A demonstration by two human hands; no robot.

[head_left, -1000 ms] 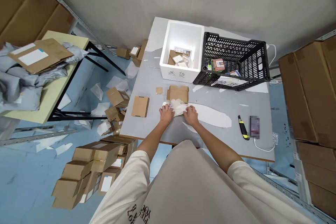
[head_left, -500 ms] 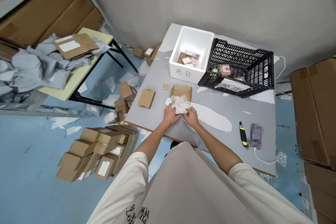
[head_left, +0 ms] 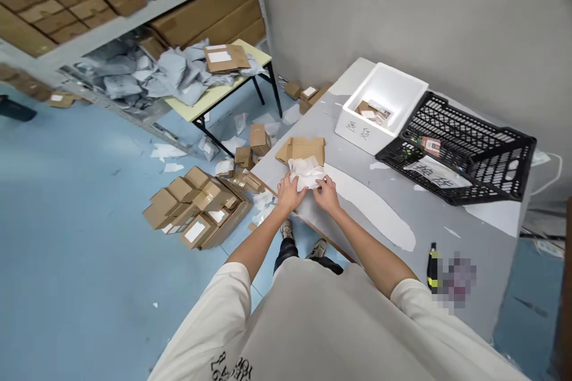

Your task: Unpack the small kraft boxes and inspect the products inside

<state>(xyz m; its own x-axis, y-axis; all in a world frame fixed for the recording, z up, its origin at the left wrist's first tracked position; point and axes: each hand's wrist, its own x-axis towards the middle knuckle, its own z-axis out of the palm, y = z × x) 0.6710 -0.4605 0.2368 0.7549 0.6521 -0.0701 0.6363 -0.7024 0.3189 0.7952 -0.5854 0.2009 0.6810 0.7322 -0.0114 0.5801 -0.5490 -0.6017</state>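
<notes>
White crumpled wrapping paper (head_left: 307, 171) lies on the table in front of me, bunched into a small bundle. My left hand (head_left: 289, 191) grips its near left edge, thumb pointing inward. On the near right edge, my right hand (head_left: 328, 194) has its fingers closed on the same paper. Whatever the paper covers is hidden. Just beyond it is an open brown cardboard box (head_left: 309, 146), its flaps spread and its near part behind the paper.
A white foam box (head_left: 357, 133) and black plastic crate (head_left: 500, 184) stand at the table's back. A utility knife (head_left: 432, 268) lies right, beside a blurred-out object (head_left: 460, 280). Cardboard boxes (head_left: 196, 205) are stacked on the floor left. Grey parcels cover a yellow side table (head_left: 192, 110).
My view has swung left, showing more shelving and floor. Both hands have shifted left along the table with the paper, which looks more bunched together.
</notes>
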